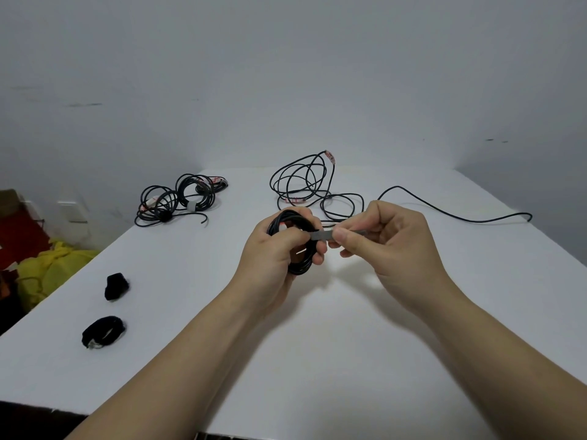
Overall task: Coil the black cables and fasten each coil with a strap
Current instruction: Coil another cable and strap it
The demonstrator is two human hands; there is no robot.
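While the left hand (273,252) is gripping a small coil (300,265) of black cable above the white table (317,344), fingers curled round the loops and thumb pressing across them, the right hand (390,239) is pinching the free end of a grey strap (322,235) between thumb and forefinger, holding it stretched out sideways from the coil. I am judging the main risk to be the loops springing apart. The cable is looking thin, round and smooth-jacketed, and wire like that is likely resisting a tight bend, so any easing of the left grip could let the outer turns slide loose before the strap is closing. The strap is appearing flat, narrow and matte, probably a fabric fastener. If it is wrapping slack or catching only some turns, the bundle could sag open afterwards. Farther back, a loose cable (301,182) is lying in wide tangled loops with one end trailing right, not yet coiled. Two larger coils (178,198) are sitting at the far left, and two small black bundles (117,286) are resting near the left edge.
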